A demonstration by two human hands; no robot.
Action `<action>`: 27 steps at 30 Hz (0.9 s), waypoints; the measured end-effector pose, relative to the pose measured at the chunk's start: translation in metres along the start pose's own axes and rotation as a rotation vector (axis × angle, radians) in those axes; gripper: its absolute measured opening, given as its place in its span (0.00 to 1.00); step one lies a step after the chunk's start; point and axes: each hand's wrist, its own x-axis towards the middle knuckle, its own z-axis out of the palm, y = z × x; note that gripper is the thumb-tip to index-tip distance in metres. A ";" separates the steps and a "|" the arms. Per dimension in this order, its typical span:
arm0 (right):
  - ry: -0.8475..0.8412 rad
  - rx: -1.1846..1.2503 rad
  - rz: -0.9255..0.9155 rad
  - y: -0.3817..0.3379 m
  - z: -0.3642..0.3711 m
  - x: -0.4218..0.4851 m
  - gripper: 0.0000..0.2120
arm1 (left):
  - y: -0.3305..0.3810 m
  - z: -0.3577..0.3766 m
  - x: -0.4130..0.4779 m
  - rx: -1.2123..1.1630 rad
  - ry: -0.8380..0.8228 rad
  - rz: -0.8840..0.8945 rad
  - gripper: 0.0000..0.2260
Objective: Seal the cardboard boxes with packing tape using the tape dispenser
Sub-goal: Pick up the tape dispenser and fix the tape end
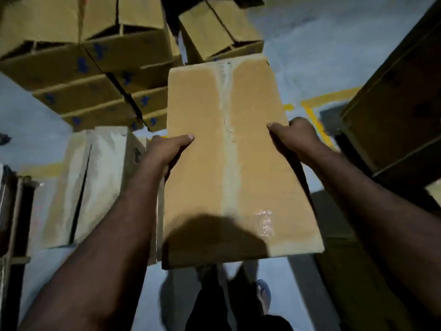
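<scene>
A person is holding a cardboard box in the middle of the frame, above the floor, with its top face turned toward the camera. The left hand is gripping the box's left edge, thumb lying flat on top and fingers curling out of sight round the side. The right hand is gripping the right edge the same way. A strip of tape is running along the centre seam from the far edge to the near edge, and a crumpled clear scrap is sticking near the lower right of the top face.

The grey-blue floor is showing round the box, with a yellow line crossing it at centre right. A stack of boxes with blue marks is filling the upper left. A pale box with an open seam is standing at lower left, just beside the held one. Dark boxes are looming at the right edge. A shoe is showing at the bottom, blurred.
</scene>
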 end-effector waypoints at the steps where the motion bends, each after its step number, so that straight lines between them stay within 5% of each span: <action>1: 0.014 0.002 -0.016 -0.013 -0.024 -0.008 0.24 | 0.019 -0.003 -0.014 0.022 -0.057 -0.014 0.35; 4: 0.068 -0.025 -0.050 -0.051 -0.094 -0.033 0.26 | 0.079 -0.012 -0.049 0.060 -0.201 0.042 0.20; 10: 0.240 -0.041 -0.040 -0.104 -0.213 -0.083 0.27 | 0.199 0.001 -0.124 0.183 -0.312 0.208 0.11; 15: 0.429 0.072 0.011 -0.124 -0.293 -0.127 0.29 | 0.290 0.015 -0.183 0.342 -0.233 0.489 0.18; 20: 0.597 0.172 0.065 -0.131 -0.362 -0.181 0.19 | 0.367 0.046 -0.240 0.505 -0.211 0.769 0.22; 27: 0.862 0.196 0.241 -0.063 -0.412 -0.256 0.20 | 0.375 0.151 -0.291 0.543 -0.512 0.929 0.18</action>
